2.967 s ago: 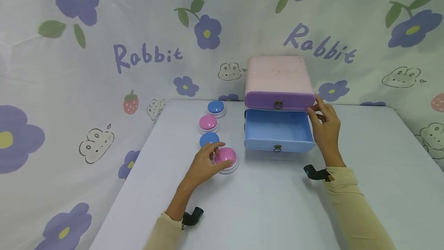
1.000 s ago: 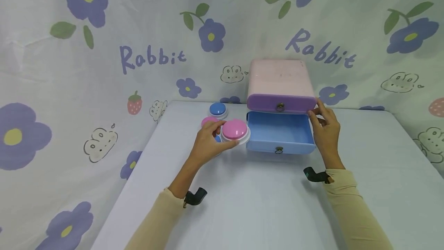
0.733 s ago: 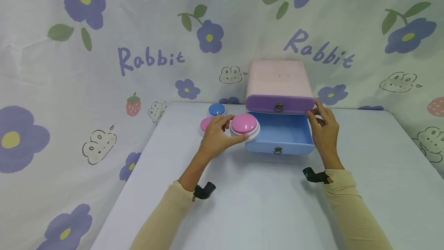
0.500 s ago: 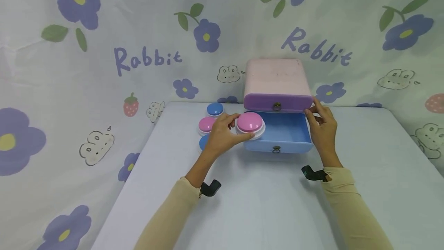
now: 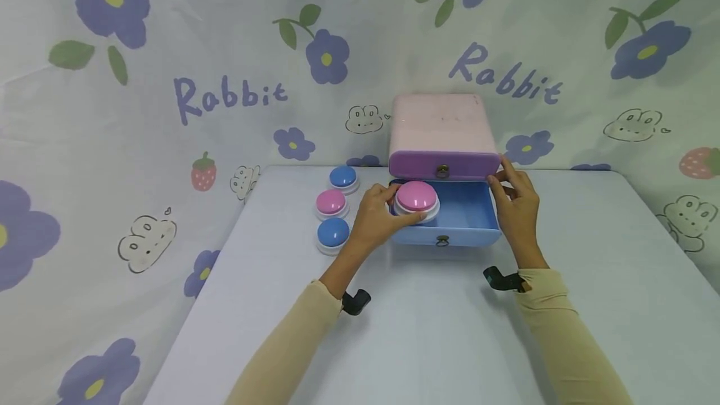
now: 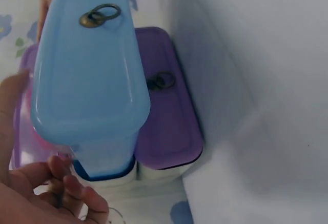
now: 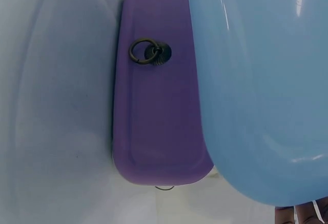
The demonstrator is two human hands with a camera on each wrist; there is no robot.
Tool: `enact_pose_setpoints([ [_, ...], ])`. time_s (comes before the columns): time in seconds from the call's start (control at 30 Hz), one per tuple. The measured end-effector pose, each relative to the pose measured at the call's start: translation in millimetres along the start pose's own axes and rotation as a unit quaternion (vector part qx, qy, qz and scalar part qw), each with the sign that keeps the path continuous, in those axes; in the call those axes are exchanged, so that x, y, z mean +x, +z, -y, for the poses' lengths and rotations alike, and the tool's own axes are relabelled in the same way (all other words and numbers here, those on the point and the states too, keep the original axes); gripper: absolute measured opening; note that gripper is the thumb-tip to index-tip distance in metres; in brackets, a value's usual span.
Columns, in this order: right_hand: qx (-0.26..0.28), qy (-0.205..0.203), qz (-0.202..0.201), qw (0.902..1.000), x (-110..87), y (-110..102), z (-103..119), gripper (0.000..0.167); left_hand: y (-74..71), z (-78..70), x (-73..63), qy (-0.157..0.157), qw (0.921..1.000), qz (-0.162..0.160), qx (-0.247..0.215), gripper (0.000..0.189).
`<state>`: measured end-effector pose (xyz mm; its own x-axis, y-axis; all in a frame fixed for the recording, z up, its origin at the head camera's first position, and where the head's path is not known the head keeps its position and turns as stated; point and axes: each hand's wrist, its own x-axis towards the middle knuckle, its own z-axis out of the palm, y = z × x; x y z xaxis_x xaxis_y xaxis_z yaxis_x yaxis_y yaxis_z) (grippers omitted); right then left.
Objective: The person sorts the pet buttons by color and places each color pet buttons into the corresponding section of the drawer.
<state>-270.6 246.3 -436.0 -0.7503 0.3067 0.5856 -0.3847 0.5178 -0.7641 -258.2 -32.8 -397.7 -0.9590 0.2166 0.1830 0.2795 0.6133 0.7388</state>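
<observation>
My left hand point(image 5: 375, 217) pinches a pink push button point(image 5: 416, 196) with a white base, thumb at its near side and fingers at its left. The button is over the left part of the pulled-out blue drawer point(image 5: 467, 208); whether it touches the drawer floor I cannot tell. My right hand point(image 5: 519, 210) grips the right edge of the pink drawer cabinet point(image 5: 441, 120), by its upper purple drawer front point(image 5: 416, 165). The blue drawer front point(image 6: 92, 70) hides much of the button in the left wrist view. Right-hand fingertips point(image 7: 302, 215) show at the right wrist view's lower corner.
Left of the cabinet, a blue button point(image 5: 343, 176), a pink button point(image 5: 330, 202) and another blue button point(image 5: 333, 232) stand in a row on the white table point(image 5: 427, 330). A lower purple drawer point(image 7: 154, 96) is pushed in. A patterned cloth point(image 5: 236, 30) hangs behind.
My left hand has taken hold of the nearest pink button, lifted it off the table and carried it right and away over the blue drawer. The right hand keeps its place on the cabinet.
</observation>
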Motion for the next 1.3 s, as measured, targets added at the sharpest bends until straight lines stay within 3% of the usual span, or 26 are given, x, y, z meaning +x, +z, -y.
enact_pose_setpoints([
  [0.17, 0.000, -0.012, 0.007, 0.9999, -0.1, -1, 0, 0.049, -4.4, 4.6, -2.2, 0.005, 0.9998, -0.020, 0.007, 0.086],
  [0.33, -0.012, -0.013, 0.004, 0.9998, 1.6, -2, 0, 0.049, -16.7, 23.6, -6.1, 0.010, 0.9983, -0.057, 0.002, 0.073],
  [0.57, -0.016, -0.010, 0.007, 0.9998, 2.8, 0, 0, 0.049, -37.6, 61.8, -15.1, -0.032, 0.9972, -0.066, -0.007, 0.072],
  [0.77, -0.014, -0.002, 0.002, 0.9999, 1.2, 0, 1, 0.049, -57.6, 82.5, -20.5, -0.069, 0.9952, -0.070, -0.004, 0.069],
  [1.07, -0.027, 0.003, -0.002, 0.9996, -1.0, -3, 1, 0.049, -79.7, 115.8, -14.1, -0.070, 0.9931, -0.092, 0.023, 0.064],
  [1.3, -0.026, 0.003, 0.001, 0.9997, -1.3, 1, 3, 0.049, -87.4, 138.3, -9.8, -0.100, 0.9906, -0.084, 0.039, 0.067],
])
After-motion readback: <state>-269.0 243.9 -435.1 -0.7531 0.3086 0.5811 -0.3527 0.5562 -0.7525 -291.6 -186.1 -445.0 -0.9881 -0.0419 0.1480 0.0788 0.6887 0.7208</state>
